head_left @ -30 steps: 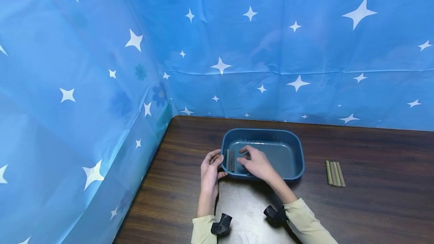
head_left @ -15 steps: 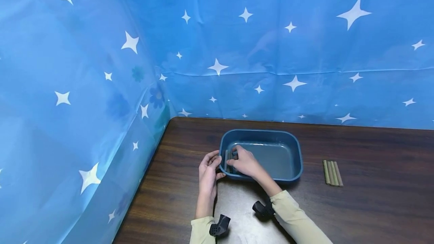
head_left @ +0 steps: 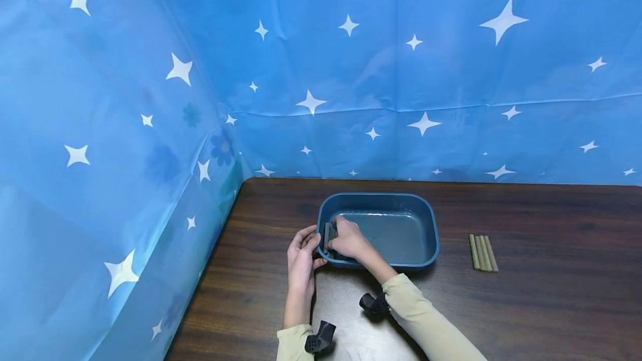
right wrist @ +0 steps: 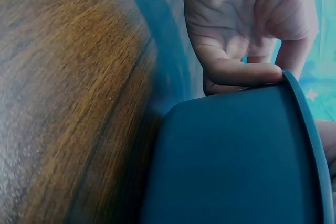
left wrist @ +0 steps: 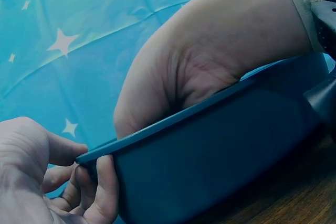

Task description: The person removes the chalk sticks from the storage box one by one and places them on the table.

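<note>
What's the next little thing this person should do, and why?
Probably pinch the stick in the tub and lift it out: the right hand is down beside it, though its grip is hidden. The left hand holds the tub's rim, and four other sticks lie side by side on the table.

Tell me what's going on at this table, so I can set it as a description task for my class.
A person is working with both hands at a blue bin on a dark wooden table. The left hand grips the bin's left end, while the right hand reaches down inside, next to a thin stick; whether it grips anything is hidden. Four greenish sticks lie side by side on the table, right of the bin.
</note>
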The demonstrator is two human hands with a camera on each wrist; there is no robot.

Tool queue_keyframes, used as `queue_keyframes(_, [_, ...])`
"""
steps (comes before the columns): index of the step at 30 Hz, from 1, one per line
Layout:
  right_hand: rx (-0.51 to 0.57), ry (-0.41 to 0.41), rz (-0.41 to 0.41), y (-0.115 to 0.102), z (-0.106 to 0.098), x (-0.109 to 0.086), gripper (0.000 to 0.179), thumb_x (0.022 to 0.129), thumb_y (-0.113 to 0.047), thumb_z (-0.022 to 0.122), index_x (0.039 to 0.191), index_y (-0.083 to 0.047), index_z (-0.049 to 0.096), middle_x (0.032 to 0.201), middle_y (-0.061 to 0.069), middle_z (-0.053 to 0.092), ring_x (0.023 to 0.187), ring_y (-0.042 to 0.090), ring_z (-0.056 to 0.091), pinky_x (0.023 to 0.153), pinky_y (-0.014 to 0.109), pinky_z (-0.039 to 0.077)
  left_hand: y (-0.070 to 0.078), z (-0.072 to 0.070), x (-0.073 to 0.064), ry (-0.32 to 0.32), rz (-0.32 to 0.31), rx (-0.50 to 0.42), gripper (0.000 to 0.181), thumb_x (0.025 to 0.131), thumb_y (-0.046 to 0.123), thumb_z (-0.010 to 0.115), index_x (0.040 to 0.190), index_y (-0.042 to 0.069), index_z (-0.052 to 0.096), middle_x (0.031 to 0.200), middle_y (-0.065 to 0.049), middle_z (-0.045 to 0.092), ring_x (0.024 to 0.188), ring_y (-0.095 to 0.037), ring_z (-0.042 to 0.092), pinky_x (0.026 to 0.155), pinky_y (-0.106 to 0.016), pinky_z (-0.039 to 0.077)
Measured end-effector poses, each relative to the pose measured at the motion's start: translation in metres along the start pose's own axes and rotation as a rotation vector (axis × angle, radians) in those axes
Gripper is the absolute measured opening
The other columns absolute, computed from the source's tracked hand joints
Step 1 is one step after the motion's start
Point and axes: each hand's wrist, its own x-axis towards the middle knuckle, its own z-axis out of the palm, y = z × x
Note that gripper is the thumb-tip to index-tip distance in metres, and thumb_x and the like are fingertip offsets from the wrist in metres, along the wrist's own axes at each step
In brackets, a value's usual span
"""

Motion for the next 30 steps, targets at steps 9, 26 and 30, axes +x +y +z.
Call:
queue_keyframes(9, [-0.062, 0.024, -0.019, 0.0009, 0.0, 0.0011, 0.047, 0.085, -0.004, 0.082, 0.125, 0.009, 0.061, 0.097, 0.014, 0.066, 0.083, 0.024, 0.061, 0.071, 0.037, 0.054, -0.0016, -0.0015, 0.0015, 0.003, -0.011, 0.008, 0.031, 0.101, 0.01, 0.061, 0.129, -0.003, 0.061, 0.107, -0.009, 0.059, 0.078, -0.015, 0.059, 0.051, -0.02, 0.051])
queue_keyframes(26, [-0.063, 0.048, -0.024, 0.0018, 0.0002, 0.0043, 0.038, 0.083, 0.001, 0.082, 0.115, 0.007, 0.062, 0.091, 0.011, 0.064, 0.073, 0.02, 0.058, 0.065, 0.032, 0.05, -0.0011, -0.0018, 0.0011, -0.019, 0.004, -0.005, 0.031, 0.1, 0.009, 0.062, 0.128, -0.004, 0.061, 0.106, -0.011, 0.061, 0.076, -0.014, 0.061, 0.051, -0.02, 0.05])
queue_keyframes(30, [-0.045, 0.06, -0.016, 0.0015, -0.0008, 0.0025, 0.037, 0.081, 0.005, 0.081, 0.114, 0.006, 0.063, 0.089, 0.011, 0.064, 0.072, 0.019, 0.059, 0.063, 0.031, 0.05, -0.0015, -0.0023, 0.0015, -0.018, -0.005, 0.005, 0.032, 0.1, 0.01, 0.062, 0.129, -0.004, 0.061, 0.108, -0.012, 0.061, 0.077, -0.015, 0.061, 0.051, -0.021, 0.051])
